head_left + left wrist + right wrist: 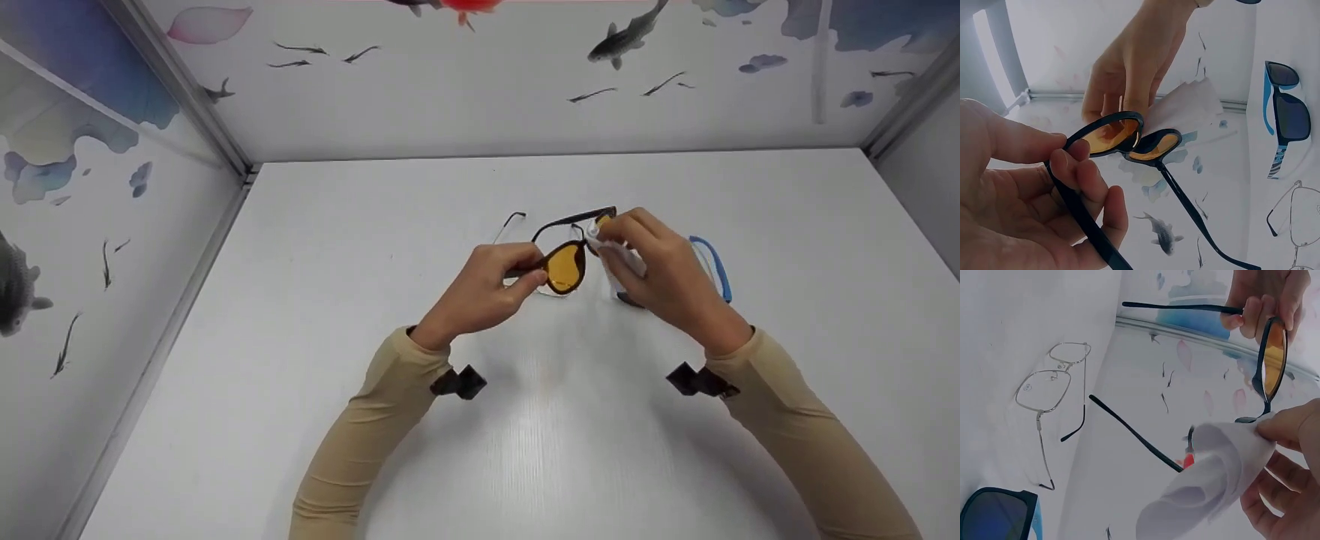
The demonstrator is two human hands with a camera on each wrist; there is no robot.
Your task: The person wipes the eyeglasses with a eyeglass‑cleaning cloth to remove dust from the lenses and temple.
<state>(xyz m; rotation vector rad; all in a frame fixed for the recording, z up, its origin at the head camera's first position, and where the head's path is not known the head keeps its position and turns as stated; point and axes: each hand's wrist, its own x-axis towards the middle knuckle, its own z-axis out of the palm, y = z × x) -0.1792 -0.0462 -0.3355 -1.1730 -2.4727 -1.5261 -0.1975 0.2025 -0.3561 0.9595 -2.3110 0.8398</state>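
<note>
My left hand pinches black-framed glasses with yellow lenses near one hinge, thumb and fingers at the frame's outer corner. The glasses are held up off the table, both temples unfolded. From the other side, my right hand grips a white cloth and presses it around the second lens. That lens is mostly hidden by the cloth in the right wrist view. In the left wrist view, the cloth hangs behind the frame.
Thin wire-framed clear glasses lie on the white table, behind the held pair. Dark sunglasses with blue temples rest on the table near my right hand. Panels printed with fish border the table's back and left side.
</note>
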